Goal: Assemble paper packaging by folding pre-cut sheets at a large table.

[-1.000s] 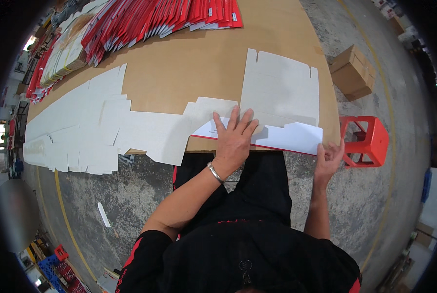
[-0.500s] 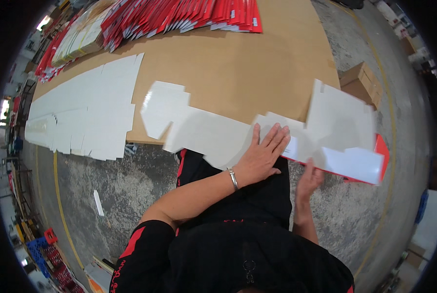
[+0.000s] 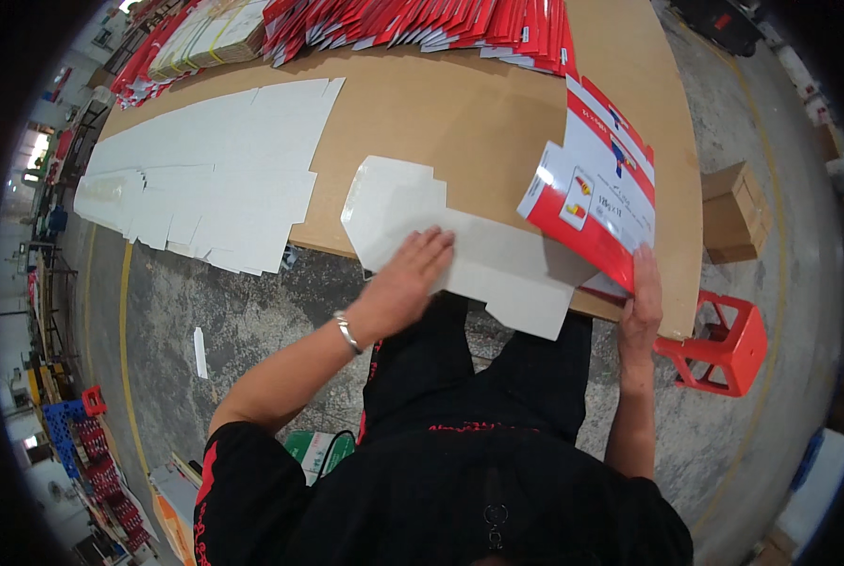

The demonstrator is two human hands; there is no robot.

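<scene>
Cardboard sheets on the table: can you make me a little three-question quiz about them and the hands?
1. True or false: the left hand presses flat on the white cardboard sheet.
2. What does the right hand lift? A) red stool B) red-and-white printed flap C) brown box
3. Fill in: the red stool stands on the ____.

Key: 1 true; 2 B, the printed flap; 3 floor.
</scene>
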